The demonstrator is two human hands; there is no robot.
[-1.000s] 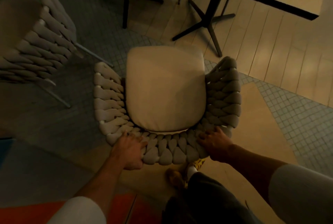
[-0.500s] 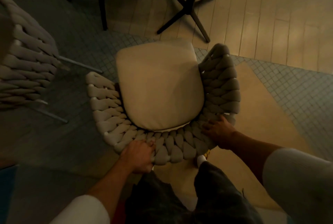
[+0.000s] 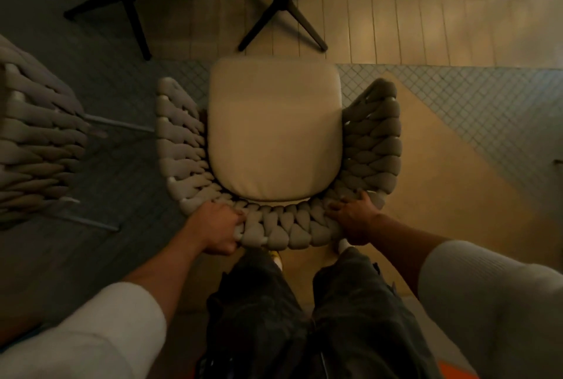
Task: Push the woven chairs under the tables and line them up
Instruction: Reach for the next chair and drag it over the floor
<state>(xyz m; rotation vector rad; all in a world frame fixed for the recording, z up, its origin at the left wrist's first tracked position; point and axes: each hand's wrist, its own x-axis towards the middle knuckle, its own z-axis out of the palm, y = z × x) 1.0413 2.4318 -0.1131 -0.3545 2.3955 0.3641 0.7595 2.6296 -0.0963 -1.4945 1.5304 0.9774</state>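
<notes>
The left hand (image 3: 217,230) and right hand (image 3: 355,220) gripped the woven chair (image 3: 283,227), fingers (image 3: 341,205) curled; the next move likely called for pushing straight toward the table base (image 3: 280,6).

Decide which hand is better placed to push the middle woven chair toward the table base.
Left, marginally: the left hand wraps the back rim of the woven chair from behind; the right hand sits further round its corner. Both hold it.

Woven chair (image 3: 277,171) before table base (image 3: 281,9)
</notes>
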